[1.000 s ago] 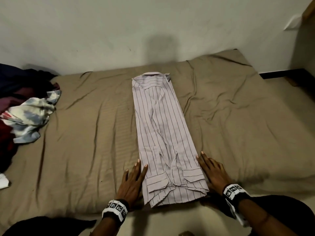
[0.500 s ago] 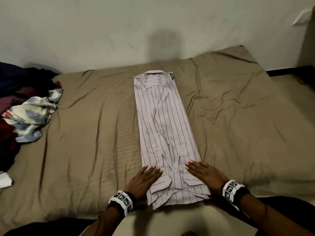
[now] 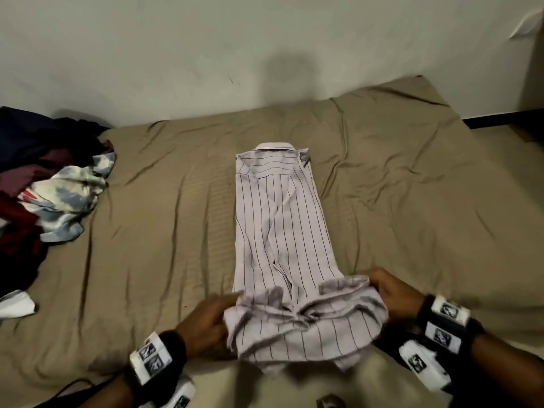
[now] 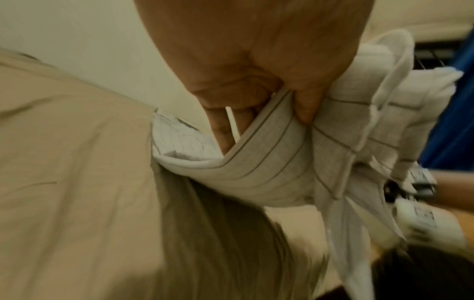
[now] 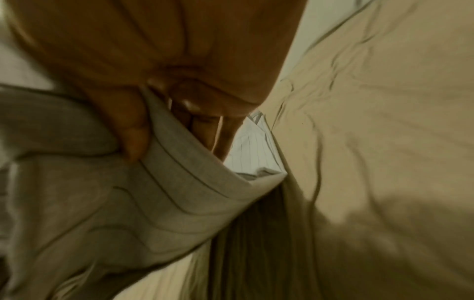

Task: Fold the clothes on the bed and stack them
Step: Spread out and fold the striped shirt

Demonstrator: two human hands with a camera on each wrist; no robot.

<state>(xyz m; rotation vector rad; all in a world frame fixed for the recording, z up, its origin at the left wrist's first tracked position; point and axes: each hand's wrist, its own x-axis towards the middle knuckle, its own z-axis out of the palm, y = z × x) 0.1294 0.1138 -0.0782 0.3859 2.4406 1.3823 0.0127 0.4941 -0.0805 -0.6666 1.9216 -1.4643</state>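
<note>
Shirt: striped shirt (image 3: 279,225), pale with dark pinstripes; folded to a long narrow strip down the middle of the bed (image 3: 412,201); collar end far, toward the wall; near end bunched and raised off the sheet between both hands
Left hand: left hand (image 3: 206,322) at the near left corner of the shirt; thumb on top and fingers (image 4: 225,132) curled beneath, pinching the striped cloth (clear in the left wrist view)
Right hand: right hand (image 3: 394,295) at the near right corner; thumb pressed on the upper layer, fingers (image 5: 225,138) tucked under the fold, gripping the cloth
Wrists: bands with black-and-white square markers on both
Bed: tan sheet, creased; no container on it; it carries the shirt and, at its left edge, the pile
Pile: heap of unfolded clothes (image 3: 38,178) (dark blue, maroon, red, and a blue-and-white tie-dye piece on top); well apart from the shirt
White item: a small white piece (image 3: 16,303) at the left edge, near the pile; kind cannot be told
Backdrop: plain pale wall (image 3: 176,54) behind the bed
</note>
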